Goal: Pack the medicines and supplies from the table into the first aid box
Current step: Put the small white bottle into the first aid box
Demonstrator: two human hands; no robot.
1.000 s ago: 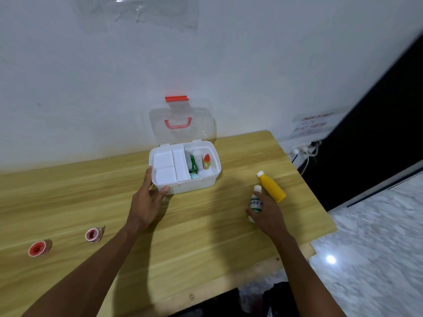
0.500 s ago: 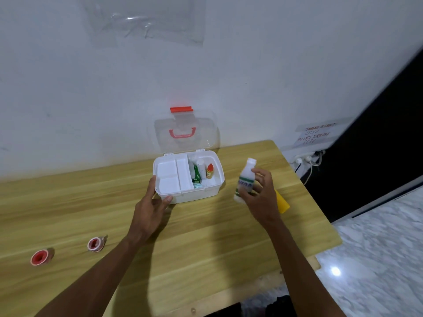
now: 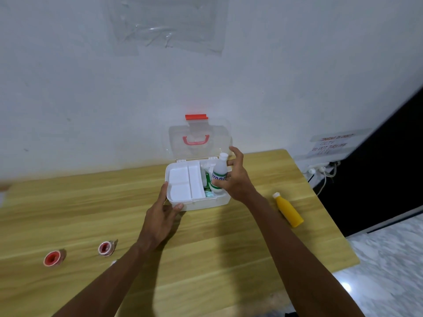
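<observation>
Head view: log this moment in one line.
right hand: holds white bottle at first aid box | left hand: touches its corner | yellow bottle, tape rolls: on table

One head-worn camera looks down (wide-angle, close) at the table (image 3: pixel 206 259).

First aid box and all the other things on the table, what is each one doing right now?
first aid box: lid open, some items already inside.
white bottle: capped, gripped by the right hand over the box.
yellow bottle: capped, lying on the table.
red tape rolls: lying on the table, untouched.
left hand: rests on the box's front left corner.
</observation>
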